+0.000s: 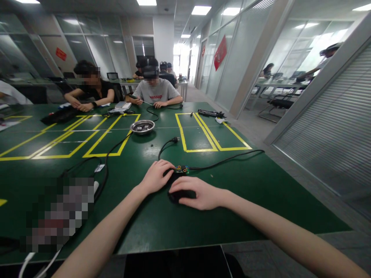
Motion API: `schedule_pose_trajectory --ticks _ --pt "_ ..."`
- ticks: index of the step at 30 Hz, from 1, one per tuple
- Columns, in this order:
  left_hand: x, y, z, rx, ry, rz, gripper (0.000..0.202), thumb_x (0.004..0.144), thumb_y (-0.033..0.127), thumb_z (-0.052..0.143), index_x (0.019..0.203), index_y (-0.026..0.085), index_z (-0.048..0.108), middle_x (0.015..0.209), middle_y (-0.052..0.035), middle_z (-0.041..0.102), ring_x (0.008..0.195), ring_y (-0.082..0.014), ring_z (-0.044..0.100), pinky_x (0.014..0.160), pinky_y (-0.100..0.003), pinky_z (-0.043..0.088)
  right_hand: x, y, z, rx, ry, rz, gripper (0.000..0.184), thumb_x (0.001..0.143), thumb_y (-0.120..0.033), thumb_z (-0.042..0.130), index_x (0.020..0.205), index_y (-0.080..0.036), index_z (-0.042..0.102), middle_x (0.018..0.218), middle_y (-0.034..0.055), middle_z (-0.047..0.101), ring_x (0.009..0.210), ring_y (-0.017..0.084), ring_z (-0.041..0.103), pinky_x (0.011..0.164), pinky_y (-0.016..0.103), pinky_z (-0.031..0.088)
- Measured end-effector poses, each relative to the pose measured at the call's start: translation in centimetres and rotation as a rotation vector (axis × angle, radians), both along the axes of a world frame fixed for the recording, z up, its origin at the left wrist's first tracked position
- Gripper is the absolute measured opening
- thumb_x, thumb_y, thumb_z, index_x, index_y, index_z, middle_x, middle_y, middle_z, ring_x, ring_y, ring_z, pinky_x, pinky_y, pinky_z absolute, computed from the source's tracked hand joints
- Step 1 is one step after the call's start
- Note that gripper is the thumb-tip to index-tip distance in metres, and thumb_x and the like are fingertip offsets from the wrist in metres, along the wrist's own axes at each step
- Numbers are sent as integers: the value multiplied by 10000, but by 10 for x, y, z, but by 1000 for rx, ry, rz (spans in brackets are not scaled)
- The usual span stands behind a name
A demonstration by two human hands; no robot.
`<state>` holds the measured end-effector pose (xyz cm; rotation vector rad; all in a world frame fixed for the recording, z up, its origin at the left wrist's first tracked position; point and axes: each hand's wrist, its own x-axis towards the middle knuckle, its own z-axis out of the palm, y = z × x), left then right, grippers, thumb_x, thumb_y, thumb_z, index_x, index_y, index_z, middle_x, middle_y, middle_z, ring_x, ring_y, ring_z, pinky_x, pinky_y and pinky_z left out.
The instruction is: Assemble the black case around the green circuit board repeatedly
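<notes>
Just in front of me on the green table (139, 220), both my hands are at work on small black parts. My left hand (156, 177) has its fingers bent together and its thumb against a black piece (175, 177), mostly hidden. Beside its fingertips lies a small circuit board (182, 169) with copper-coloured coils, joined to a black cable (226, 163) that runs right. My right hand (199, 193) curls its fingers and thumb around a dark object (174, 197), whose kind I cannot make out. A black power plug (175, 140) on a cord lies beyond my left hand.
A metal bowl (142, 127) with small metal parts stands farther out. Yellow tape (199, 150) marks rectangles on the table. A blurred-out item (60, 216) and cables lie at left, a folded black tripod (211, 114) at far right. Two people (156, 90) sit opposite.
</notes>
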<state>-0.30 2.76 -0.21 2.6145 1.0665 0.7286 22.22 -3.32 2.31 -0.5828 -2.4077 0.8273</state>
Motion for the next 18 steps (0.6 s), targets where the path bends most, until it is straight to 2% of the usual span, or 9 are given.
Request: schedule_pose_trajectory --ticks 2,3,5,7,8,11,13,16,18 --pt "1 0 1 -4 2 8 142 964 206 576 1006 230 710 1046 -50 752 1031 -239 661 882 -384 492 6 27 4 -144 85 -96 342 1002 -264 541 1320 -205 651 1277 87 702 1130 189 665 965 339 544" --pt "1 0 2 -3 1 14 134 956 206 584 990 228 711 1019 -49 749 1009 -239 661 872 -380 490 8 44 4 -174 101 -163 340 1008 -259 520 1315 -207 657 1299 81 699 1163 192 658 1001 350 530" --pt "2 0 2 4 -2 25 136 958 215 578 960 226 713 969 -45 745 968 -235 660 864 -375 486 10 77 -1 -184 95 -306 316 1001 -233 506 1250 -192 696 1286 81 715 1182 202 656 1070 380 492" --pt "2 1 1 5 -8 27 152 964 220 563 934 225 711 938 -39 744 934 -225 658 866 -369 485 8 103 -11 -146 82 -454 312 999 -194 467 1156 -181 736 1209 82 747 1154 206 670 1085 394 480" --pt "2 1 1 1 -13 28 156 962 216 557 924 222 708 931 -39 744 919 -222 657 866 -367 487 5 112 -18 -130 67 -485 312 997 -185 465 1136 -184 744 1191 80 754 1140 206 676 1079 394 484" --pt "0 5 -3 -32 -46 31 157 953 210 543 910 217 694 923 -45 740 890 -220 657 858 -360 505 -7 122 -35 -84 -1 -493 260 985 -193 522 1090 -178 759 1121 86 765 1071 211 691 1025 387 509" --pt "-2 7 -5 -66 -75 41 164 958 226 529 910 216 686 925 -48 733 883 -223 662 839 -353 521 -12 122 -41 -25 -35 -499 218 979 -198 558 1047 -170 763 1060 91 761 1028 213 691 991 384 519" --pt "-5 9 -6 -90 -99 52 174 966 252 518 933 222 686 949 -49 728 898 -226 670 830 -351 537 -10 116 -40 66 -29 -530 204 993 -216 556 1006 -176 756 1030 90 744 1004 209 681 958 384 529" --pt "-6 8 -5 -84 -102 48 188 969 254 509 970 226 694 969 -53 726 925 -229 670 853 -359 541 -3 108 -36 141 -7 -544 175 980 -243 587 1022 -185 746 1077 96 724 1043 217 667 973 398 526"
